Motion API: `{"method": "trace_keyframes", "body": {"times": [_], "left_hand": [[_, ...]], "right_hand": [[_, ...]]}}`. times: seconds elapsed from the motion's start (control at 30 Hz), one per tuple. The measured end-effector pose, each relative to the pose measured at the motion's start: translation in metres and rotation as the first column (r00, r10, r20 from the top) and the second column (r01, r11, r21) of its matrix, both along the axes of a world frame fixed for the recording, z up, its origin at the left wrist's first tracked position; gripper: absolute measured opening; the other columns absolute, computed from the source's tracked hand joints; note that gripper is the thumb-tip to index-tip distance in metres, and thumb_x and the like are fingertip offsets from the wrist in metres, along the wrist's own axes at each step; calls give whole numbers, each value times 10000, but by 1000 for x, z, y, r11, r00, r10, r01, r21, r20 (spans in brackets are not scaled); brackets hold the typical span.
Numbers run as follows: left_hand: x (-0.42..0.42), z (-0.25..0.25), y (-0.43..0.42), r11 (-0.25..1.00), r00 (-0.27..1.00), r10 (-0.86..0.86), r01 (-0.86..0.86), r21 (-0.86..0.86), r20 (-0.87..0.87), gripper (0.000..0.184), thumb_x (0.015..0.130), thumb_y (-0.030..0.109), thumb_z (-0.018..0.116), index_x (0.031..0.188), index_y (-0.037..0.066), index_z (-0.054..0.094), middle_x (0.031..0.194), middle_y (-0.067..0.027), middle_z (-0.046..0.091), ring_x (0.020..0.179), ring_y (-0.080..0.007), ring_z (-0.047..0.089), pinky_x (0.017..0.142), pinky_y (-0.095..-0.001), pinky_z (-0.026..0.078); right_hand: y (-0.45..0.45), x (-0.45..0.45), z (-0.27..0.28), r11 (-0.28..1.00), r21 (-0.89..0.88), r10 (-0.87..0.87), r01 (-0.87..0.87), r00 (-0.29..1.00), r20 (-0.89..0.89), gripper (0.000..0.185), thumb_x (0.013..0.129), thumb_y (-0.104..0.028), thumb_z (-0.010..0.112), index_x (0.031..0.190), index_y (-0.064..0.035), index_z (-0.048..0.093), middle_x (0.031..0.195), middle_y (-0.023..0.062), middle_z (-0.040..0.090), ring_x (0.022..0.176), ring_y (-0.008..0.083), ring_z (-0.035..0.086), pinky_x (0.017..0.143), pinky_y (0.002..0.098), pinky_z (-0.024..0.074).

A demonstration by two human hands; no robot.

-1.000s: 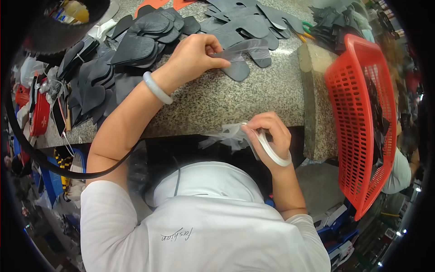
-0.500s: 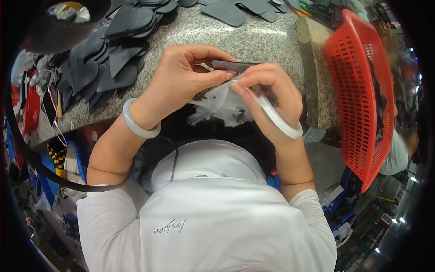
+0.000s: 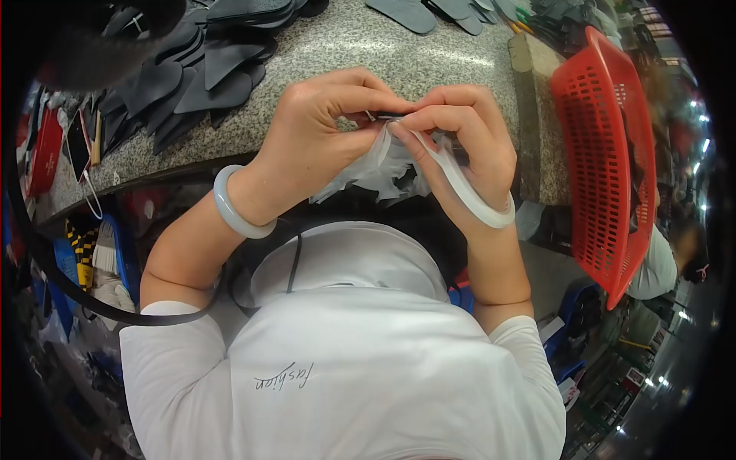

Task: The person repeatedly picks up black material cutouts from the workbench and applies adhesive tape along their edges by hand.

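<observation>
Both now meet, earlier apart: left hand pinching dark piece, right hand film.

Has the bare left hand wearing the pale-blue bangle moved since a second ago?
Yes: the left hand has moved toward the near edge of the speckled grey stone tabletop.

Dark piece: thin, flat, only a narrow sliver visible, roughly edge-on. Pinched in left hand fingertips, right hand fingertips right up against it. Outline hidden by fingers.

Plastic film: translucent whitish, crumpled, several loose strips with gaps between. Top end gripped at right thumb and finger, just below dark piece; rest hangs free, spread below both hands. Exact contact with dark piece: can't tell.
</observation>
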State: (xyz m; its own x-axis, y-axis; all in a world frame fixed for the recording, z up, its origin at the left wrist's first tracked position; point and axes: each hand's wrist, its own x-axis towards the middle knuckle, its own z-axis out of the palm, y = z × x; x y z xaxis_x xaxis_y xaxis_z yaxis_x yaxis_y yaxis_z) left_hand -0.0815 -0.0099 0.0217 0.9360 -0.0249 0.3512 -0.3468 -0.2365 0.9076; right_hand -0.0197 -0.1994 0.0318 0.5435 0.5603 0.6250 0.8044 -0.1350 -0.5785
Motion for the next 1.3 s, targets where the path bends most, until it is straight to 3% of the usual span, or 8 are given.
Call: {"method": "trace_keyframes", "body": {"times": [0.17, 0.23, 0.37, 0.43, 0.5, 0.83, 1.03, 1.3], "left_hand": [[-5, 1, -4, 988, 990, 82, -96, 122, 114, 272, 775, -108, 679, 1000, 14, 771, 939, -71, 709, 784, -147, 665, 678, -259, 534], [-10, 2, -7, 979, 980, 118, -142, 144, 159, 189, 797, -63, 721, 954, 30, 770, 897, -64, 705, 724, -157, 666, 653, -269, 535], [-25, 1, -20, 948, 967, -4, -78, 308, 255, 120, 809, -50, 728, 905, 22, 744, 876, -75, 694, 748, -182, 672, 652, -283, 529], [-17, -1, -15, 994, 991, 98, -103, 43, 89, 142, 814, -51, 730, 937, 17, 754, 883, -74, 698, 767, -164, 676, 663, -277, 527], [-4, -7, 6, 980, 983, 177, -181, -81, -52, 197, 863, -25, 727, 1053, 12, 766, 910, -56, 725, 771, -103, 673, 700, -232, 543], [-3, -6, -5, 991, 998, 56, -56, -122, 0, 226, 888, -25, 709, 1107, 3, 757, 973, -61, 729, 821, -89, 668, 740, -219, 570], [-15, -4, -10, 938, 986, -68, 10, -348, -154, 233, 917, -23, 676, 1144, -53, 723, 995, -62, 731, 864, -106, 679, 782, -228, 571], [-21, 2, -11, 856, 898, -194, -41, -515, -394, 275, 947, 65, 683, 1201, -37, 708, 1009, -52, 730, 884, -83, 662, 806, -224, 542]], "right_hand": [[1, -6, 4, 999, 11, -37, 38, 998, -48, 259, 784, 45, 833, 980, -30, 681, 1031, 73, 629, 825, 106, 612, 675, 234, 519], [2, -6, 8, 965, 81, -238, 248, 965, -114, 355, 785, 49, 832, 1082, -30, 656, 1068, 70, 620, 785, 81, 582, 666, 218, 502], [-2, -1, 14, 949, 148, -229, 278, 932, -283, 482, 789, 52, 824, 1208, -33, 601, 1152, 93, 609, 790, 83, 552, 680, 215, 483], [-7, -8, 18, 956, 136, -234, 259, 956, -174, 421, 785, 63, 818, 1154, -30, 637, 1111, 108, 642, 897, 136, 609, 763, 245, 509], [-15, -9, 16, 982, 58, -189, 181, 968, 167, 325, 781, 67, 816, 1059, -25, 676, 1075, 123, 660, 993, 192, 635, 843, 274, 518], [-5, -4, 4, 997, 68, -22, 20, 999, 39, 235, 785, 42, 809, 948, -37, 659, 1106, 145, 682, 889, 211, 678, 782, 291, 557], [-8, 3, -8, 999, -11, 35, -33, 919, 393, 219, 770, 54, 773, 941, -30, 664, 1022, 138, 749, 844, 219, 678, 713, 280, 559], [-10, 6, -20, 997, 54, 17, -49, 876, 483, 275, 738, 27, 804, 966, -24, 657, 1038, 157, 753, 834, 247, 696, 709, 298, 578]]}}
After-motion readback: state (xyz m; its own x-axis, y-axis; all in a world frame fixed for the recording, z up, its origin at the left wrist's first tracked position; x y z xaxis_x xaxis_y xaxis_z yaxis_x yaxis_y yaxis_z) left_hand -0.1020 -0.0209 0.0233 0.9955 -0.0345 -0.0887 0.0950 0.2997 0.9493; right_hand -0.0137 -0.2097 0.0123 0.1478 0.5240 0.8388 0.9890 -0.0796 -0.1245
